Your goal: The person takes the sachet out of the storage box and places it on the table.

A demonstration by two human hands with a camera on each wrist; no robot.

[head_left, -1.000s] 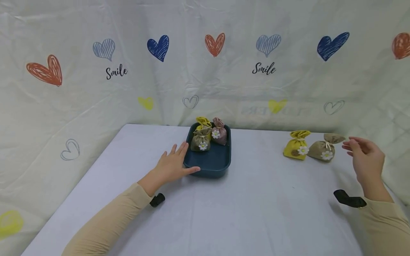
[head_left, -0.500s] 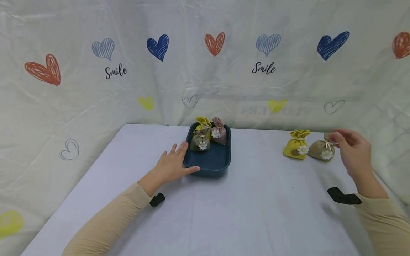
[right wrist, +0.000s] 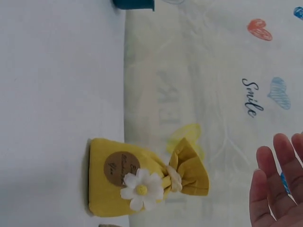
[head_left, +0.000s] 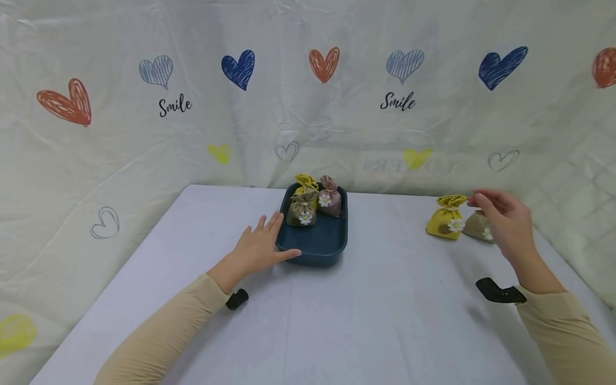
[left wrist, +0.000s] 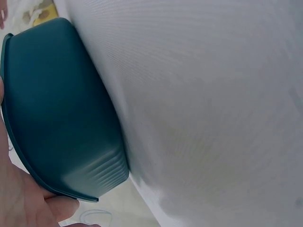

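Tan cloth covers the left arm, a sleeve [head_left: 161, 329] slanting up from the lower left, with a black wrist mount [head_left: 237, 299] poking out below its cuff. Past the cuff, the left hand [head_left: 252, 250] rests against a dark teal tray [head_left: 315, 245]; its grip is spread wide, fingers straight along the left rim and thumb reaching over the near corner, touching the tray without curling round it. Inside, towards the far end of the tray, three tied pouches stand close together: a rear yellow pouch [head_left: 305, 181], partly hidden by the olive pouch [head_left: 301, 211] in front of it, and a pink pouch [head_left: 332, 203] beside them on the right. White flowers show on the olive and pink ones. Bare white bench [head_left: 380, 305] separates the tray from the labelled yellow pouch [head_left: 439, 220], which stands upright near the bench's back edge with a flower [head_left: 455, 225] at its right side. Just beside its gathered top is the right hand [head_left: 511, 227]; in the right wrist view that grip is loose, fingers extended and apart from the cloth, with nothing held. Behind this hand, largely hidden, a second olive pouch [head_left: 475, 227] sits on the bench.
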